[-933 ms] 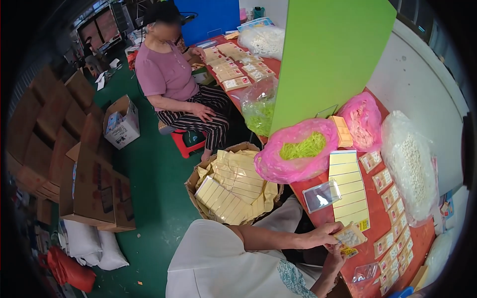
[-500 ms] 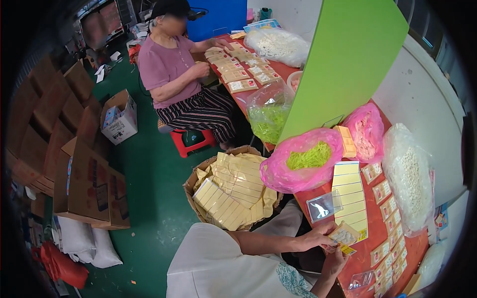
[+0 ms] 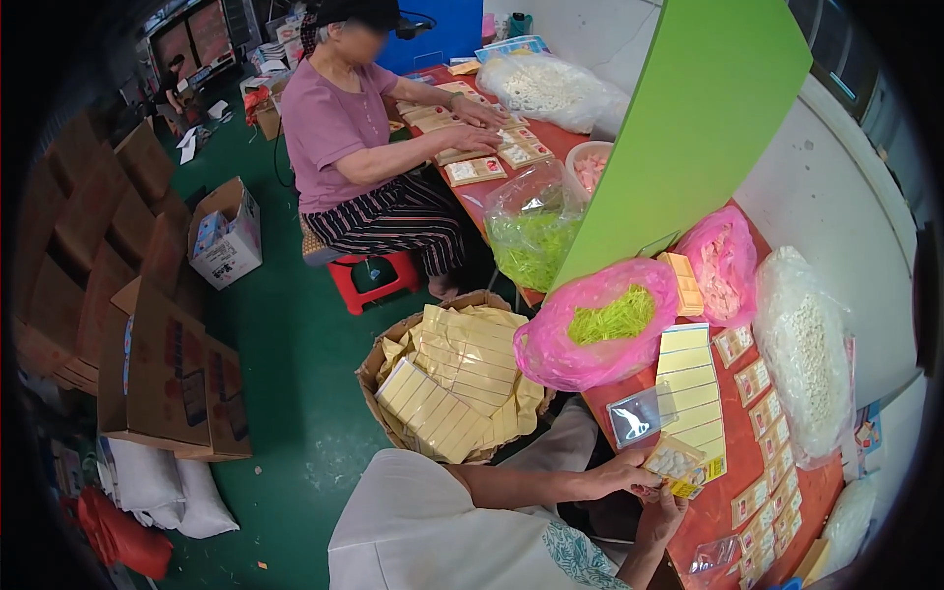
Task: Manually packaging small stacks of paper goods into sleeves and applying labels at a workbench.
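My left hand [image 3: 623, 474] is closed on the upper edge of a small tan tray pack [image 3: 675, 459] with white pieces in it. The fingers of my right hand [image 3: 663, 517] are closed at the pack's lower edge, by its yellow printed end. A sheet of cream card strips [image 3: 690, 379] lies just beyond the pack on the red table [image 3: 641, 377]. Partly over that sheet rests a clear plastic sleeve [image 3: 637, 417]. Several finished-looking small packs [image 3: 770, 421] stand in rows to the right.
A pink bag of green shreds [image 3: 615, 313], a pink bag of pink pieces [image 3: 723, 270] and a clear bag of white pieces [image 3: 811, 364] line the table. A green partition [image 3: 678, 138] separates a co-worker [image 3: 339, 128]. A carton of cream card sheets [image 3: 457, 379] stands left of the table.
The pack has turned a little in my hands, and its yellow end shows more. The co-worker's hands have moved right, onto packs on the far table. My view has shifted slightly.
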Demonstrator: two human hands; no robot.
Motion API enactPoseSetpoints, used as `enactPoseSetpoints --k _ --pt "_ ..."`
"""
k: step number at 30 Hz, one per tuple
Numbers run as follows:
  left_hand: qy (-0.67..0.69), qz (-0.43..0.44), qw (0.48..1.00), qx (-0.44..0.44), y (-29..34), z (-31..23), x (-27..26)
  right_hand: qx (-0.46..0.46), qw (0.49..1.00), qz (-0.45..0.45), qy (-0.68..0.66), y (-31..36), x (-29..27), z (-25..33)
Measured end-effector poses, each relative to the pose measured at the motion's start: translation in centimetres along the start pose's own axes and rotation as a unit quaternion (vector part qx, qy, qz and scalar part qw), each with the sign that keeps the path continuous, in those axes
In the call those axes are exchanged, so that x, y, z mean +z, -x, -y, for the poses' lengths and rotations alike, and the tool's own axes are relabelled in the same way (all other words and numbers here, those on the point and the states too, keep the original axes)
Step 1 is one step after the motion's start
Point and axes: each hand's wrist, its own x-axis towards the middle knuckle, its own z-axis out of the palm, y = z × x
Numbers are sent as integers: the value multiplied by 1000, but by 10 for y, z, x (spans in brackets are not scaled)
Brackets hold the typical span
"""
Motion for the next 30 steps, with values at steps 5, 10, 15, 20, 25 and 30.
enactPoseSetpoints --k 5,10,15,20,25,30 --pt "-13 -17 998 -52 1 3 -11 1 1000 -1 -9 -3 3 -5" --pt "-3 -28 998 -54 -4 12 -19 0 1000 -12 -17 -4 9 -5" --pt "0 -33 998 -49 -2 9 -20 -3 1000 -9 -24 -6 11 -9" --pt "-5 -34 998 -57 1 4 -17 8 999 -11 -48 -5 10 -8" --pt "-12 -20 999 29 0 16 -12 -5 999 -28 -45 0 7 -8" --pt "34 7 998 -55 1 25 -11 -20 998 -40 -42 6 7 -5"
